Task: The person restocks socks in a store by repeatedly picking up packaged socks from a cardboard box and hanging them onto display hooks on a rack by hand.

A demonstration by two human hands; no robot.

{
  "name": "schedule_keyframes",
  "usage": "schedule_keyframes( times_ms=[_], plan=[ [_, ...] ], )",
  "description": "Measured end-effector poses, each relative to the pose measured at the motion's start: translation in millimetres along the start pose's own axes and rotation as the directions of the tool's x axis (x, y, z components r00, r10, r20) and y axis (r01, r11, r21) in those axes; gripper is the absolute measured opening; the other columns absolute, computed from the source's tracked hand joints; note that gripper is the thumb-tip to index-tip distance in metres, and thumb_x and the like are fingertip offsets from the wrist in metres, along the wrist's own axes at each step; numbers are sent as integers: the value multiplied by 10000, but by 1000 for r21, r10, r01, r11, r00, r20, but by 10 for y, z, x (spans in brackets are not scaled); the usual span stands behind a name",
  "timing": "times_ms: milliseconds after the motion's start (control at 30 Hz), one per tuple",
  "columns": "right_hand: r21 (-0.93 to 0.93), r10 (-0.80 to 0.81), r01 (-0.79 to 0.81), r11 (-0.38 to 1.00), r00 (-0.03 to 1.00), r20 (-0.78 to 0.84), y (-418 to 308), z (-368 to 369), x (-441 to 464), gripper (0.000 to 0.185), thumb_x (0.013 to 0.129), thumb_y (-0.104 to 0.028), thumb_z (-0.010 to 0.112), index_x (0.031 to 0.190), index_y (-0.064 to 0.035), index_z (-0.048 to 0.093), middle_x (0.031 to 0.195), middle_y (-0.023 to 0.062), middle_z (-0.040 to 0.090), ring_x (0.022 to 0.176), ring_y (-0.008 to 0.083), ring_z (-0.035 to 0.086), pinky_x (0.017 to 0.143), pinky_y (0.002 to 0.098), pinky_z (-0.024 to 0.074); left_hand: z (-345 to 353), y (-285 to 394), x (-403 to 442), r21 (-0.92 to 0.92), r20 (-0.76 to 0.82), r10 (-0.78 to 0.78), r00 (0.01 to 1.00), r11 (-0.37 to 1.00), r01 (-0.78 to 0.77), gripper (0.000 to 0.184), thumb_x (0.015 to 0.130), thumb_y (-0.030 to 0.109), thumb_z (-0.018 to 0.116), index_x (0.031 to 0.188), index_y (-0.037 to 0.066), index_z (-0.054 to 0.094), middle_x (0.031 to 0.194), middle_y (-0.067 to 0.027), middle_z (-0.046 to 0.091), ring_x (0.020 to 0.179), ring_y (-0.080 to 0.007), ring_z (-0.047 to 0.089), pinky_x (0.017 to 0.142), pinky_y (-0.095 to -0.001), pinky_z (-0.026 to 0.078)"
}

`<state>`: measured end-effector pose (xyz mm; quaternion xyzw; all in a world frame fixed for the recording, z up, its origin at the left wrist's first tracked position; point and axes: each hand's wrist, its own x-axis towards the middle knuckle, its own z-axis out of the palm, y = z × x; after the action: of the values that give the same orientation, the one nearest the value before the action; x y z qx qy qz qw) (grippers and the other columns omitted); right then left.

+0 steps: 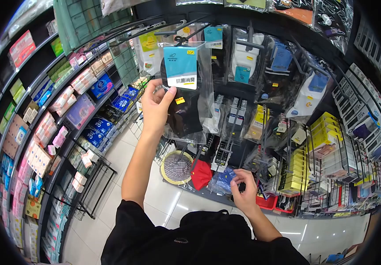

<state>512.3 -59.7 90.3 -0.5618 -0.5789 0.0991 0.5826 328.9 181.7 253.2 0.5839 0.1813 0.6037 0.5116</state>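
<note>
My left hand [158, 104] pinches the left edge of a clear plastic packet of black socks [185, 115]. The packet has a blue and white card [180, 66] at its top and a small yellow price sticker, and its black hook is up by a metal rod. My right hand [245, 189] is lower down, away from the packet, with its fingers curled and apart and nothing in them. It is nearest to a blue item in clear wrap [223, 180] at the bottom of the rack.
More bagged socks [243, 57] hang on rods behind and to the right. Stocked shelves [53, 101] curve along the left. A checked hat [177, 167] and a red item [201, 175] are low in the middle. Yellow packets [297, 170] hang at the right.
</note>
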Motion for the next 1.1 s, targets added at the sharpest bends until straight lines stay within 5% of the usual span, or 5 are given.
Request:
schedule_keyframes(
  times_ms=[433, 967, 1033, 1100],
  plan=[
    [-26, 85, -86, 996, 995, -44, 148, -325, -235, 279, 828, 43, 630, 1099, 25, 567, 1074, 131, 568, 814, 154, 608, 703, 266, 496, 0, -128, -11, 54, -114, -6, 993, 998, 12, 314, 916, 64, 659, 1164, -1, 478, 987, -137, 697, 875, -129, 646, 740, -253, 509],
    [-71, 155, -160, 985, 985, -72, 201, -543, -364, 280, 839, -1, 667, 1099, 24, 569, 1049, 151, 586, 806, 194, 621, 703, 292, 503, 392, -688, 1092, 227, 29, -51, 998, 973, 43, 339, 925, 205, 666, 1143, -27, 549, 1034, -131, 691, 968, -150, 637, 841, -271, 477],
    [-71, 151, -157, 985, 984, -92, 217, -565, -397, 271, 839, -1, 664, 1093, 25, 571, 1048, 148, 585, 799, 190, 619, 699, 290, 504, 393, -982, 1377, 175, 32, -6, 999, 984, 0, 265, 921, 219, 668, 1021, -14, 591, 897, -69, 665, 839, -114, 601, 733, -255, 451],
    [-78, 173, -182, 980, 979, -111, 242, -595, -430, 268, 838, 2, 662, 1089, 26, 570, 1040, 145, 583, 790, 186, 616, 697, 288, 504, 407, -1246, 1633, 340, 24, 91, 996, 936, -94, 244, 912, 238, 677, 877, 7, 607, 751, 1, 557, 702, -82, 480, 616, -260, 366]
  ],
)
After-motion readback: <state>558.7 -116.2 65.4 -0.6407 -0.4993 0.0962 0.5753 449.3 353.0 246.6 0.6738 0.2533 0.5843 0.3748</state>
